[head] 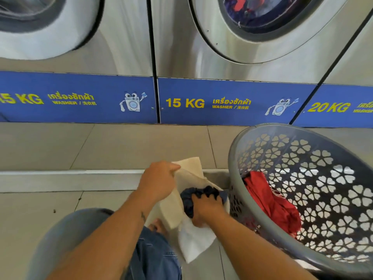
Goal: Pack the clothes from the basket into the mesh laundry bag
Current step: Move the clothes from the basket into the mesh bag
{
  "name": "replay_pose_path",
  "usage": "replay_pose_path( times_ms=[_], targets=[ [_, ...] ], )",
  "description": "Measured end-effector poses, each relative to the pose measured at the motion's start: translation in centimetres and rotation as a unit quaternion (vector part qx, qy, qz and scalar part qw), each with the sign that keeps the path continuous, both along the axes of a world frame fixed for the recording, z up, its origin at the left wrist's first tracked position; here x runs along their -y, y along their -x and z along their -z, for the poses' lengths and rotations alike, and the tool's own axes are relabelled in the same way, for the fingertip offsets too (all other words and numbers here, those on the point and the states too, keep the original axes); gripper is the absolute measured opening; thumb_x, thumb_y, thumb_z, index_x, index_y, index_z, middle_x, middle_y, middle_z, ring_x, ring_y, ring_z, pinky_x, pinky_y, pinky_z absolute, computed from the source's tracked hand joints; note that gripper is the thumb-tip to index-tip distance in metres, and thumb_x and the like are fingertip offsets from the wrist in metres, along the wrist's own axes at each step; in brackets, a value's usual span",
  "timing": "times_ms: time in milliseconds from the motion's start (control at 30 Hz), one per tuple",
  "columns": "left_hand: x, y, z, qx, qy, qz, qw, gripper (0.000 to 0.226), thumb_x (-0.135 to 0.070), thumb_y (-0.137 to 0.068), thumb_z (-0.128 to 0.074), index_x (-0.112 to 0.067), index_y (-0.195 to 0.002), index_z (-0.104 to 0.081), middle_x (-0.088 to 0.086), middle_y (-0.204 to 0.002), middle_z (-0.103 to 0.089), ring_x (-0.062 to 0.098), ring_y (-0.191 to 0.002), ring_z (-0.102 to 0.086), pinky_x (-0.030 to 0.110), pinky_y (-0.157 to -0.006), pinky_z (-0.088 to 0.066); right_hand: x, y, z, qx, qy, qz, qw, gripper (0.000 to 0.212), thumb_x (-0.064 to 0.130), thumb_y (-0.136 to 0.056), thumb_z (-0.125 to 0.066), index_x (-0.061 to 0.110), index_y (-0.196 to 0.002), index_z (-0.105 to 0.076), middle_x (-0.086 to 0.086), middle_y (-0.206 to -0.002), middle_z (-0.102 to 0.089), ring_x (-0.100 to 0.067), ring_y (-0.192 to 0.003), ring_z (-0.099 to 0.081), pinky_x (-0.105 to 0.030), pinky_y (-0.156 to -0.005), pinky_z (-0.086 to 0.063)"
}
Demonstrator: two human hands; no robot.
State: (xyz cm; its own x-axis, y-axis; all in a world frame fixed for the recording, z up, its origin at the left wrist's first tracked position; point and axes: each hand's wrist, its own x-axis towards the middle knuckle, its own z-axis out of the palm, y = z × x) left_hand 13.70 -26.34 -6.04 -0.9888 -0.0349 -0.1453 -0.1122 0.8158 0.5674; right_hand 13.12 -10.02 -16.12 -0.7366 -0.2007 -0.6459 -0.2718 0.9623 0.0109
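- Low over the floor [101,150], a little back from its far edge where the washers [242,57] stand, the head view shows the bag [169,211] held up just left of the basket [230,158].
- The left hand [159,179] has its fingers curled on the bag's upper edge, pinching it and pulling that side up and away.
- The right hand [205,209] is closed round a bunched navy garment [188,201] at the bag's mouth; how far the cloth is inside cannot be told.
- The basket stands on the floor to the right, near the far edge, its mouth facing the camera. A red garment [268,201] lies inside against the near wall, so the packing looks unfinished.
- Step in hand, as I judge it: stuffing the navy piece into the bag.
- To do it well, the left hand should keep the rim taut and lifted so the mouth stays wide, since slack mesh will fold over and block the way.
- The right hand should drive the bundle deep towards the bottom before letting go, tucking in loose ends so nothing trails out or snags on the rim.
- Keeping the bag close beside the basket makes the reach for the red piece short.
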Motion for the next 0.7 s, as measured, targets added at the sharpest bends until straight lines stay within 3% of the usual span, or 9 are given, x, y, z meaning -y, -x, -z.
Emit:
replay_pose_path(
  times_ms=[67,167,367,533,633,700],
  targets=[
    [0.4,-0.2,1.8,0.02,0.042,0.031,0.998,0.044,-0.01,-0.091,-0.045,-0.031,-0.123,-0.066,0.002,-0.123,-0.065,0.027,-0.108,-0.06,0.039,-0.09,-0.051,-0.9,-1.8,1.2,-0.045,0.068,0.031,0.996,0.08,0.031,-0.09,-0.061,0.016,-0.156,-0.019,-0.015,-0.156,-0.029,-0.04,-0.144,-0.029,-0.051,-0.118,-0.028],
    [1.2,0.3,2.5,0.029,0.067,0.031,0.997,0.037,-0.01,-0.089,-0.044,-0.023,-0.113,-0.069,0.005,-0.11,-0.067,0.029,-0.1,-0.062,0.042,-0.082,-0.053,-2.1,-3.9,2.5,-0.104,0.165,0.031,0.98,0.058,0.018,-0.088,-0.062,0.015,-0.141,-0.039,-0.009,-0.143,-0.038,-0.031,-0.135,-0.039,-0.04,-0.109,-0.041],
    [-0.7,0.9,1.8,0.072,0.1,0.102,0.987,0.04,-0.013,-0.091,-0.045,-0.013,-0.13,-0.056,0.013,-0.122,-0.057,0.033,-0.112,-0.054,0.046,-0.092,-0.048,-2.0,-4.0,3.1,0.003,0.162,-0.004,0.987,0.034,0.011,-0.087,-0.057,0.012,-0.12,-0.059,-0.012,-0.127,-0.058,-0.033,-0.118,-0.058,-0.043,-0.099,-0.052],
    [-1.5,1.5,1.1,0.062,0.091,0.095,0.989,0.047,-0.011,-0.086,-0.052,-0.018,-0.132,-0.056,0.011,-0.125,-0.057,0.031,-0.114,-0.052,0.044,-0.093,-0.048,-1.7,-2.2,-1.3,-0.024,0.247,0.007,0.969,0.015,0.011,-0.085,-0.057,0.019,-0.097,-0.062,-0.008,-0.108,-0.063,-0.032,-0.098,-0.061,-0.044,-0.084,-0.057],
    [-2.1,1.6,0.6,0.06,0.081,0.089,0.991,0.05,-0.013,-0.087,-0.052,-0.021,-0.136,-0.053,0.01,-0.129,-0.056,0.032,-0.119,-0.051,0.043,-0.096,-0.047,-2.4,-1.6,-7.1,-0.017,0.313,0.013,0.949,0.025,0.006,-0.088,-0.053,0.019,-0.105,-0.066,-0.008,-0.106,-0.066,-0.03,-0.099,-0.061,-0.046,-0.089,-0.056],
    [-2.3,1.6,0.6,0.067,0.087,0.096,0.989,0.057,-0.011,-0.083,-0.053,-0.022,-0.139,-0.05,0.008,-0.13,-0.055,0.031,-0.121,-0.05,0.042,-0.097,-0.046,-3.3,-1.4,-11.8,-0.016,0.365,0.019,0.931,0.036,0.007,-0.092,-0.053,0.021,-0.123,-0.067,-0.004,-0.117,-0.07,-0.021,-0.109,-0.064,-0.039,-0.099,-0.053]
  ],
)
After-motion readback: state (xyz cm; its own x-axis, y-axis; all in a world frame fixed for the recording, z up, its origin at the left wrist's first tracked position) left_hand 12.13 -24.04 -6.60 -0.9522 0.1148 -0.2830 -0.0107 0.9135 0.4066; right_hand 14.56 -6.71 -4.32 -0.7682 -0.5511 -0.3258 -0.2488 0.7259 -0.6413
